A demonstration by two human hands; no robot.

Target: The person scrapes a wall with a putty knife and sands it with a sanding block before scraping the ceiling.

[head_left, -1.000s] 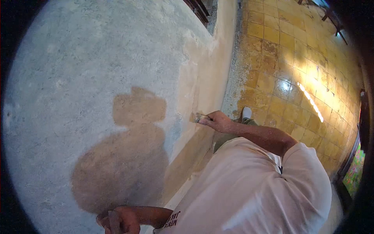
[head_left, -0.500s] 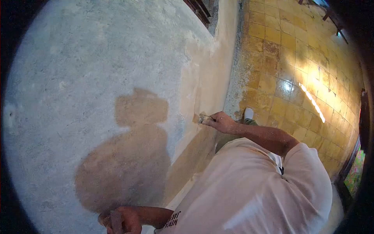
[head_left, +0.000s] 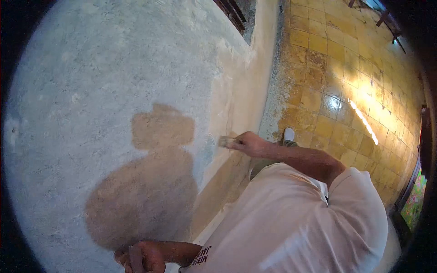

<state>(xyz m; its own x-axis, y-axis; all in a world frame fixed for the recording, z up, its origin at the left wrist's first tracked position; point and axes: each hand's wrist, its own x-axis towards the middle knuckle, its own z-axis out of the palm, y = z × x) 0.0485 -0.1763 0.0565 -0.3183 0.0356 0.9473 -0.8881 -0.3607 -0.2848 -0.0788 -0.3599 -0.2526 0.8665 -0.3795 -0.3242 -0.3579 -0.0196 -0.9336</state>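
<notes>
My right hand is closed around a small flat scraper, its pale end against the wall. Around it a smooth cream-tan band meets the rougher grey-white surface to the left. At the bottom edge, my left hand grips a flat brownish-grey piece that stands up between the fingers; its kind I cannot tell, as the frame cuts it off.
The shadow of my head and body falls across the wall. A dark window opening lies at the top. Yellow floor tiles, partly sunlit, run along the wall's base. One white-tipped foot shows on the floor.
My right hand has moved a little left along the wall with the scraper, toward the edge of the cream-tan band. The left hand stays almost where it was.
</notes>
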